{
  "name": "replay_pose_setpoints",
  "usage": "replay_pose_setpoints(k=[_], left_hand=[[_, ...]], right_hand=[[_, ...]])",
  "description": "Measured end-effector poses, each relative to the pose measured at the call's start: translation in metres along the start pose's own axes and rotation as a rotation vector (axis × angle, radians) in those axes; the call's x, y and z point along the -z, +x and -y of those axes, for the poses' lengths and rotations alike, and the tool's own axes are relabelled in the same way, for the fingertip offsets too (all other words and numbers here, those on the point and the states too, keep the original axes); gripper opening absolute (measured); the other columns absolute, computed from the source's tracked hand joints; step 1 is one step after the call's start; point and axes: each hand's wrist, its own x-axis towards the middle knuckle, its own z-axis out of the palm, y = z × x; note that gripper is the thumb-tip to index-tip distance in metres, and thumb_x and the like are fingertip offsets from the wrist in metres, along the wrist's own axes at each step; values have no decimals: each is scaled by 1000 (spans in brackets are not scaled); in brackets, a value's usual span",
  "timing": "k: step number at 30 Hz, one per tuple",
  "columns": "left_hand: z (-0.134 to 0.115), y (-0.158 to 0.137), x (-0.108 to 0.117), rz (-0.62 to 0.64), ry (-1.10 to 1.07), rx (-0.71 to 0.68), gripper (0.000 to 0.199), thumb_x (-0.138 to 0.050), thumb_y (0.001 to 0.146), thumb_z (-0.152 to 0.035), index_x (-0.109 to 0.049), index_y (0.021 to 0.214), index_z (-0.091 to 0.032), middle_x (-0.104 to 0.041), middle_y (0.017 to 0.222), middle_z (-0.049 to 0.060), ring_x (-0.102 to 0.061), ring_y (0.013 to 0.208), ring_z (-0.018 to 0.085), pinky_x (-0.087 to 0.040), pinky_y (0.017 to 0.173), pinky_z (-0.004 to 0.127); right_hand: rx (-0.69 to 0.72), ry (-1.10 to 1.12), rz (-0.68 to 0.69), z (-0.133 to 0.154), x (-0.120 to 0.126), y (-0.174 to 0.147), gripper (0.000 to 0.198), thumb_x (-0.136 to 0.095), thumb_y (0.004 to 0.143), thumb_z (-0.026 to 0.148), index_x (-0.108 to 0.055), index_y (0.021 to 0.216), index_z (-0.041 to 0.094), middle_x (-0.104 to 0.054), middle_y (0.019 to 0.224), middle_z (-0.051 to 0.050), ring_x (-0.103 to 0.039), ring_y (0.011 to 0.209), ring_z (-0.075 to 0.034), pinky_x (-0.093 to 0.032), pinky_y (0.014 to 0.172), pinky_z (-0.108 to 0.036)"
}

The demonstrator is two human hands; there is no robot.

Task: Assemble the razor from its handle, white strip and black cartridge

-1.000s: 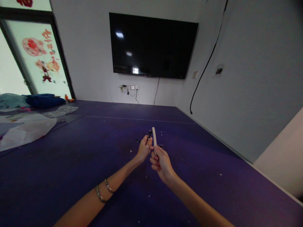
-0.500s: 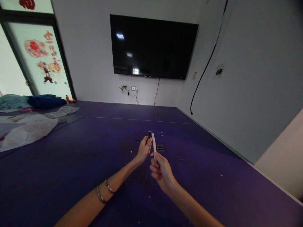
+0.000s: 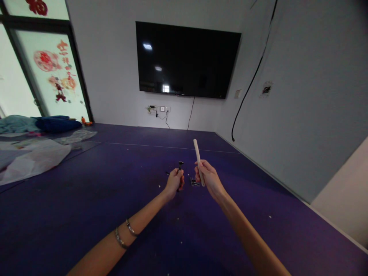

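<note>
My left hand (image 3: 174, 182) is closed around the handle of a black razor (image 3: 181, 163), whose T-shaped head sticks up above the fingers. A pale, off-white stick (image 3: 197, 150) slants upward from my right hand (image 3: 209, 177), pinched near its lower part between thumb and fingers. Razor and stick are apart, the stick to the right and reaching higher. Behind them a small dark case (image 3: 194, 182) lies on the purple surface (image 3: 138, 218), partly hidden by my right hand. A short black piece (image 3: 167, 173) lies just left of the razor.
Small white bits are scattered over the purple surface. Plastic sheeting (image 3: 43, 157) and blue cloth (image 3: 59, 123) lie at the left. A large television (image 3: 188, 61) hangs on the far wall, and a black cable (image 3: 250, 86) dangles along the right wall.
My right hand has lifted the stick away from the razor, up and to the right. My left hand has dropped slightly, still holding the razor.
</note>
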Motion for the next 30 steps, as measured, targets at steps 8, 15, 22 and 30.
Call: replay_pose_setpoints(k=[8, 15, 22, 30], left_hand=[[-6, -2, 0, -54, -236, 457, 13, -36, 88, -19, -39, 75, -17, -52, 57, -3, -26, 28, 1, -18, 33, 17], [1, -1, 1, -10, -293, 563, 18, -31, 90, -19, -36, 72, -18, -32, 48, -9, -21, 28, 1, -10, 34, 16], [8, -2, 0, 11, -282, 594, 20, -34, 87, -17, -33, 67, -18, -29, 47, -10, -19, 28, 1, -8, 35, 17], [7, -6, -2, 47, -276, 558, 19, -34, 87, -19, -35, 68, -18, -28, 46, -10, -17, 28, 1, -7, 35, 18]], right_hand=[[141, -777, 41, -43, 51, 47, 27, -48, 76, 35, -69, 79, 18, -62, 63, -2, -56, 62, -15, -41, 61, -26], [-16, -1111, 13, -67, 49, 44, 33, -50, 76, 50, -73, 79, 27, -71, 74, -1, -62, 76, -21, -38, 70, -30], [56, -1181, 15, -62, 52, 42, 36, -49, 76, 55, -74, 76, 28, -72, 76, -2, -64, 77, -22, -37, 73, -31], [57, -1097, 92, -62, 57, 43, 41, -49, 74, 58, -74, 75, 26, -70, 65, 0, -64, 66, -18, -35, 57, -25]])
